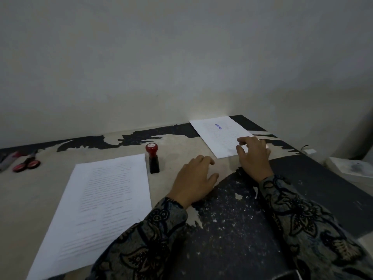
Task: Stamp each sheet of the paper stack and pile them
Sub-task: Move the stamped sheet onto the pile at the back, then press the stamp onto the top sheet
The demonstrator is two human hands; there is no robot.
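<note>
Two paper piles on my bench (30,199): the unstamped stack (105,201) near its front edge, a stamped sheet (220,136) at the back. My right hand (253,156) rests spread-fingered there, squaring it; my left hand (194,178) hovers relaxed beside the stamp (152,158).

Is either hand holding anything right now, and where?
Nothing is held. The right hand rests its fingers on the stamped sheet's near corner; the left hand is relaxed on the table.

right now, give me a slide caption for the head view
Right hand touches the stamped sheet at far right; stamp stands upright beside the unstamped stack; left hand hovers open.
</note>
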